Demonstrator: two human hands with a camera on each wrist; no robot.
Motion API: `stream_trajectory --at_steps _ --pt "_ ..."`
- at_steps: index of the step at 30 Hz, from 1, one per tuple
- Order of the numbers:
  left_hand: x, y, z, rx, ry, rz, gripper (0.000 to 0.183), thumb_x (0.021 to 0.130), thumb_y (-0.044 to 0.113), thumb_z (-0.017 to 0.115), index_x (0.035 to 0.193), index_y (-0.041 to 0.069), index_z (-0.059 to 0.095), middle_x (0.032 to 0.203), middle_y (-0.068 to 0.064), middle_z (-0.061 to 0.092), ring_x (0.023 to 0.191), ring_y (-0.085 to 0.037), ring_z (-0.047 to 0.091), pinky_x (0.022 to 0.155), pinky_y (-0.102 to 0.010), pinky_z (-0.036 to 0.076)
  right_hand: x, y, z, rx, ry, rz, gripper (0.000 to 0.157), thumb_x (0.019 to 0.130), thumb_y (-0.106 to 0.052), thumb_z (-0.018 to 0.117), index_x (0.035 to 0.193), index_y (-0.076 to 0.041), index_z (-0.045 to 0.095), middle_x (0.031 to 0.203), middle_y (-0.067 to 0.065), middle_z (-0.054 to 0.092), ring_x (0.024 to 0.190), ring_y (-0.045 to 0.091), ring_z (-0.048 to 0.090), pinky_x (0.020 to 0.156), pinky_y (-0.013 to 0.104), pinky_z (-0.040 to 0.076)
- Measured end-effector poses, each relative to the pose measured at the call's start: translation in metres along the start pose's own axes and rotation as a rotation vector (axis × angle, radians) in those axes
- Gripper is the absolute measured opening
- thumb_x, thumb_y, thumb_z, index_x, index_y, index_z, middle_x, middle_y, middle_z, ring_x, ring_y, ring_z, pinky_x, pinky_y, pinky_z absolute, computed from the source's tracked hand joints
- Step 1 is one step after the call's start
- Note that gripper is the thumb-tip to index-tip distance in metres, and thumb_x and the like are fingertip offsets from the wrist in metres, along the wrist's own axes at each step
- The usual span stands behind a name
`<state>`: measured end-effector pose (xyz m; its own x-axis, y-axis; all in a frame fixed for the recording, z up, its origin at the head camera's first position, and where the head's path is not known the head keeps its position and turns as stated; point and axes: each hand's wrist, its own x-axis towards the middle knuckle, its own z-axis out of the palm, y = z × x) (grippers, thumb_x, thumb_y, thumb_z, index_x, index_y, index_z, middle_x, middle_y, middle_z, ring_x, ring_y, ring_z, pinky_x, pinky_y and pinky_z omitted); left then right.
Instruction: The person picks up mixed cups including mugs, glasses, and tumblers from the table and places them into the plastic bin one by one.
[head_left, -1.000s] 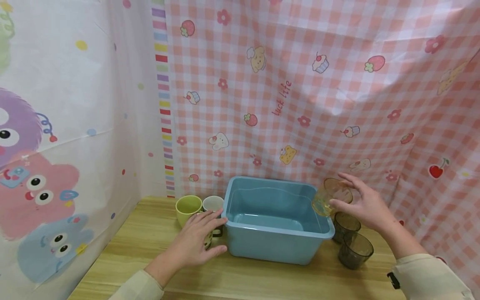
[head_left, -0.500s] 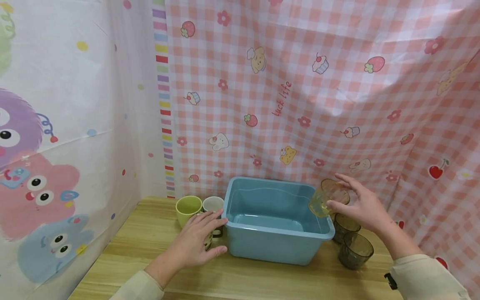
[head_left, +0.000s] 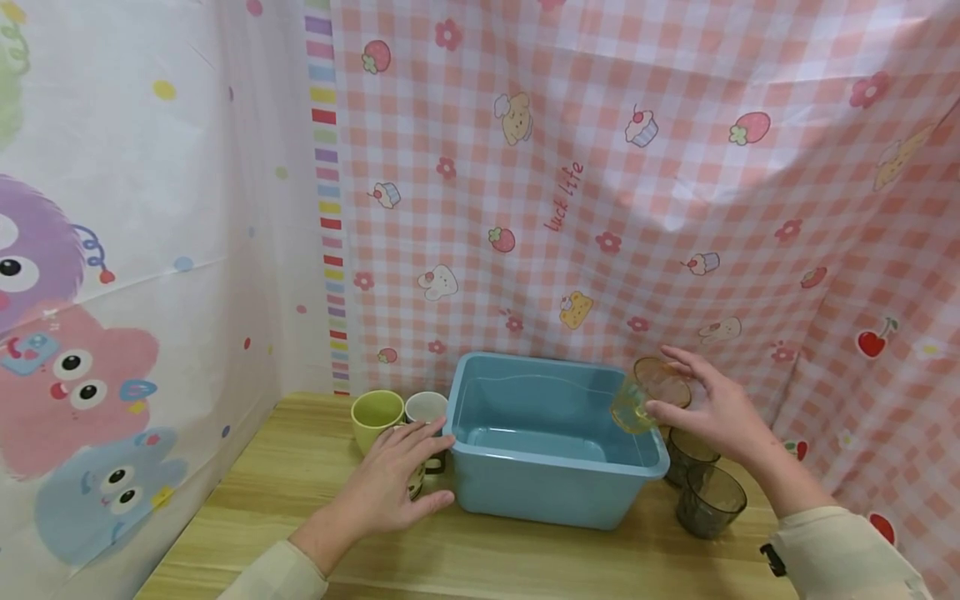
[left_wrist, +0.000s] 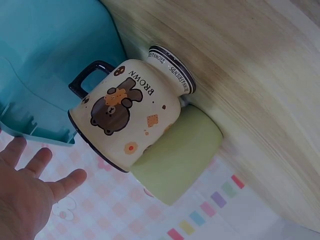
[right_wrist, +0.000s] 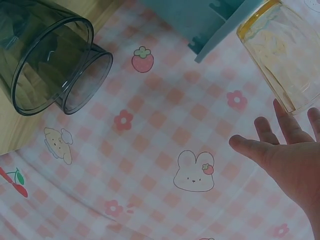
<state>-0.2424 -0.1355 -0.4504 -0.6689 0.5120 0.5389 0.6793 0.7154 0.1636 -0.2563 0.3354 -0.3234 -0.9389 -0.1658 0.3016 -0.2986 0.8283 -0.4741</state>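
Note:
My right hand [head_left: 716,417] pinches a clear amber drinking glass [head_left: 628,408] by its rim, thumb in front and fingers behind. The glass tilts, its base overlapping the right end of a blue plastic tub [head_left: 543,492]. In the right wrist view the amber glass [right_wrist: 287,55] stands beyond the fingertips, near the tub's edge. My left hand [head_left: 378,487] has its fingers extended, fingertips at the tub's left rim. Below that hand is a cream mug with a brown bear [left_wrist: 125,107], mostly hidden in the head view. A yellow-green cup [head_left: 375,421] and a white mug [head_left: 426,407] are close by.
Two smoky dark glasses stand right of the tub, a nearer one [head_left: 711,502] and a farther one [head_left: 692,457] partly behind the tub's corner. All rest on a wooden table [head_left: 255,508]. A pink checked cloth [head_left: 600,192] hangs right behind.
My right hand has moved slightly left, carrying the amber glass farther over the tub's right rim. My left hand, the tub and the other cups have stayed in place.

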Motion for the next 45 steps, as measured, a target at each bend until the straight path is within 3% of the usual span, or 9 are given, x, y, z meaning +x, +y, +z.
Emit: stream_trajectory --at_steps 3,5,9,12,16,24,30,36,45 --pt "0.0 0.0 0.0 0.008 -0.003 0.003 0.071 0.09 0.052 0.082 0.151 0.024 0.06 0.167 -0.004 0.051 0.146 -0.04 0.054 0.116 -0.069 0.045 0.001 -0.001 0.001 -0.003 -0.004 -0.001 0.093 0.095 -0.051 0.079 0.17 -0.027 0.03 0.161 0.025 0.051 0.074 0.016 0.07 0.081 0.044 0.05" --pt "0.0 0.0 -0.001 0.009 -0.004 0.006 0.07 0.09 0.052 0.081 0.151 0.023 0.06 0.167 -0.004 0.05 0.146 -0.04 0.054 0.116 -0.069 0.045 0.001 -0.002 0.001 0.001 -0.007 0.001 0.093 0.095 -0.052 0.078 0.17 -0.027 0.03 0.161 0.025 0.051 0.071 0.019 0.069 0.082 0.046 0.051" --pt "0.001 0.0 -0.001 0.001 -0.004 0.009 0.07 0.091 0.052 0.08 0.151 0.023 0.06 0.167 -0.005 0.05 0.146 -0.042 0.054 0.116 -0.068 0.045 0.001 -0.002 0.002 0.007 0.003 -0.008 0.092 0.095 -0.05 0.079 0.169 -0.025 0.031 0.16 0.025 0.052 0.093 0.03 0.074 0.084 0.049 0.053" --pt "0.001 -0.001 -0.002 -0.007 0.003 0.012 0.07 0.091 0.052 0.081 0.151 0.022 0.06 0.166 -0.005 0.051 0.145 -0.043 0.055 0.115 -0.069 0.045 0.002 -0.002 0.003 0.025 0.002 -0.015 0.09 0.096 -0.048 0.079 0.169 -0.026 0.031 0.16 0.025 0.052 0.09 0.031 0.075 0.08 0.045 0.053" --pt "0.001 0.0 -0.001 -0.006 0.0 0.007 0.07 0.09 0.051 0.081 0.151 0.023 0.06 0.167 -0.005 0.05 0.146 -0.041 0.055 0.116 -0.069 0.045 0.003 -0.002 0.004 0.051 -0.011 -0.016 0.091 0.096 -0.049 0.079 0.17 -0.027 0.03 0.161 0.026 0.05 0.066 0.023 0.068 0.072 0.038 0.051" --pt "0.001 0.0 -0.001 -0.009 -0.008 -0.004 0.071 0.089 0.049 0.083 0.151 0.022 0.06 0.167 -0.005 0.05 0.146 -0.041 0.054 0.116 -0.07 0.044 0.003 -0.001 0.006 0.054 -0.019 -0.013 0.092 0.096 -0.051 0.078 0.17 -0.028 0.029 0.162 0.026 0.048 0.063 0.015 0.066 0.07 0.037 0.052" --pt "0.0 0.0 0.0 -0.028 -0.023 -0.015 0.071 0.091 0.052 0.081 0.152 0.023 0.059 0.168 -0.004 0.049 0.147 -0.041 0.053 0.117 -0.071 0.042 0.002 -0.001 0.007 0.064 -0.024 -0.015 0.091 0.096 -0.05 0.078 0.17 -0.028 0.029 0.162 0.026 0.048 0.062 0.018 0.066 0.065 0.035 0.052" --pt "0.0 0.0 0.0 -0.031 -0.027 -0.016 0.071 0.091 0.053 0.081 0.153 0.024 0.059 0.168 -0.004 0.048 0.147 -0.042 0.053 0.117 -0.071 0.042 0.001 -0.002 0.009 0.072 -0.024 -0.017 0.09 0.096 -0.051 0.078 0.169 -0.031 0.03 0.163 0.024 0.048 0.054 0.017 0.057 0.059 0.034 0.049" --pt "-0.001 0.0 0.0 -0.024 -0.012 -0.009 0.072 0.091 0.054 0.081 0.152 0.024 0.059 0.168 -0.003 0.049 0.147 -0.041 0.054 0.116 -0.072 0.043 0.001 -0.004 0.014 0.06 -0.015 -0.021 0.09 0.095 -0.05 0.079 0.169 -0.029 0.032 0.161 0.022 0.051 0.056 0.015 0.059 0.062 0.034 0.049"
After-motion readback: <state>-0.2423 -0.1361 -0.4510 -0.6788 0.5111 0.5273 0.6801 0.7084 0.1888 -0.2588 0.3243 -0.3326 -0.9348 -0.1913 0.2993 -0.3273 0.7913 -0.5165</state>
